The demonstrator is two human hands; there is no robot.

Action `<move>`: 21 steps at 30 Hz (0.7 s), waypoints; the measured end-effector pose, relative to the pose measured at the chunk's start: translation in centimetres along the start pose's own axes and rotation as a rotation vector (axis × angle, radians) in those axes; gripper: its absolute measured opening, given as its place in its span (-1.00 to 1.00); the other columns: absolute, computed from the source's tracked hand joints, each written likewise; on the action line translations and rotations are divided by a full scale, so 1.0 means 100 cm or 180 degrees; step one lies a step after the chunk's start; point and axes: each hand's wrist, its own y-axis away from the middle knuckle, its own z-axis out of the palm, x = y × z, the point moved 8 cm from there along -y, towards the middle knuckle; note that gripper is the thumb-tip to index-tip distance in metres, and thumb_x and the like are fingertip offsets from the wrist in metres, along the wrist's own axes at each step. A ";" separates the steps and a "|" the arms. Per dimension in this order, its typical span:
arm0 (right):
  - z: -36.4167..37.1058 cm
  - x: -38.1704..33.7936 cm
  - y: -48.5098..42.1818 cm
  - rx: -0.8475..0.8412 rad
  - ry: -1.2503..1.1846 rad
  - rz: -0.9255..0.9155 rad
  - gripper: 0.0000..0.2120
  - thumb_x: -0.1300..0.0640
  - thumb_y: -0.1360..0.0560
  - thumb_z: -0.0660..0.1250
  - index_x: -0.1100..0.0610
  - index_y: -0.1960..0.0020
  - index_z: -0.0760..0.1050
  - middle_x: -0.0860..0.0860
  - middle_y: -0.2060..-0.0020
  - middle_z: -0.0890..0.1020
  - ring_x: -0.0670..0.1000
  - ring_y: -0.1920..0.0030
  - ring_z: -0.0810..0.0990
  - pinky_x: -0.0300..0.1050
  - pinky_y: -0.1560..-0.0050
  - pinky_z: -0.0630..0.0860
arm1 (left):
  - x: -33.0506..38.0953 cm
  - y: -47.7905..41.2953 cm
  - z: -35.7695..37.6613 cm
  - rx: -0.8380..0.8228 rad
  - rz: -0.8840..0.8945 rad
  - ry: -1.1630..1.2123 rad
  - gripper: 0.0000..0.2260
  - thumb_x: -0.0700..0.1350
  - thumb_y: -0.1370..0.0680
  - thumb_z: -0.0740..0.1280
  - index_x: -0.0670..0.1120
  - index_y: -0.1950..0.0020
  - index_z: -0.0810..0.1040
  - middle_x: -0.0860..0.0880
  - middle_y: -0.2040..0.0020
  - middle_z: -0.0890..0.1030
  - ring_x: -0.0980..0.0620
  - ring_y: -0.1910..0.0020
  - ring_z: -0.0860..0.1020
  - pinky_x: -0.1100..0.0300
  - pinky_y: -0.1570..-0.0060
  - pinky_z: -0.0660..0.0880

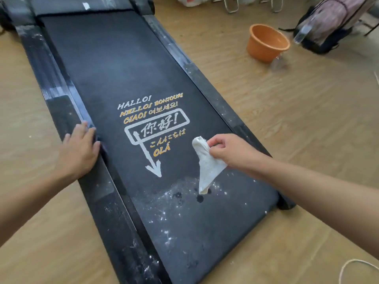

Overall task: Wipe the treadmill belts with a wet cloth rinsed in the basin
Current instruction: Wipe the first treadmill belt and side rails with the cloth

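Note:
A black treadmill belt (127, 74) with printed greetings and a white arrow runs from far left to near right. Its near end is speckled with white dust and a few dark wet drops. My right hand (231, 150) pinches a white wet cloth (207, 167) that hangs down, its tip just above the dusty part of the belt. My left hand (79, 149) lies flat, fingers apart, on the treadmill's left side rail (61, 111). An orange basin (266, 43) stands on the floor beyond the belt's right side.
Wooden floor (297, 119) surrounds the treadmill. A backpack (332, 23) with a clear bottle sits behind the basin at the far right. Metal chair legs (231, 5) stand at the top edge. A white cord (348, 269) curls at the bottom right corner.

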 end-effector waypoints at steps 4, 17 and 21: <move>0.047 0.027 -0.050 -0.0048 0.0146 -0.0219 -0.85 0.13 -0.57 0.29 0.12 -0.06 0.60 -0.05 0.24 0.56 -0.02 0.28 0.45 -0.15 0.29 0.40 | 0.104 0.124 0.049 -0.0526 0.1234 -0.0319 -0.19 0.43 -0.61 0.00 -0.16 -0.60 0.36 -0.19 -0.66 0.24 -0.20 -0.63 0.26 -0.15 -0.55 0.30; 0.082 0.026 -0.057 -0.0367 -0.0734 -0.0031 -0.85 0.27 -0.41 0.18 0.06 0.28 0.31 -0.01 0.35 0.35 0.04 0.33 0.35 -0.03 0.18 0.40 | 0.171 0.202 0.093 -0.1423 -0.0322 -0.0362 0.49 0.75 -0.07 0.04 -0.23 -0.67 -0.31 -0.31 -0.64 -0.36 -0.25 -0.65 -0.32 -0.14 -0.66 -0.10; 0.085 0.030 -0.049 -0.0629 -0.1218 0.0102 -0.78 0.37 -0.45 0.13 0.09 0.27 0.28 0.00 0.39 0.34 -0.05 0.53 0.38 -0.21 0.40 0.43 | 0.170 0.193 0.097 -0.1475 -0.0319 -0.0264 0.49 0.68 -0.17 0.30 -0.26 -0.65 -0.34 -0.36 -0.60 -0.40 -0.32 -0.63 -0.36 -0.19 -0.64 -0.15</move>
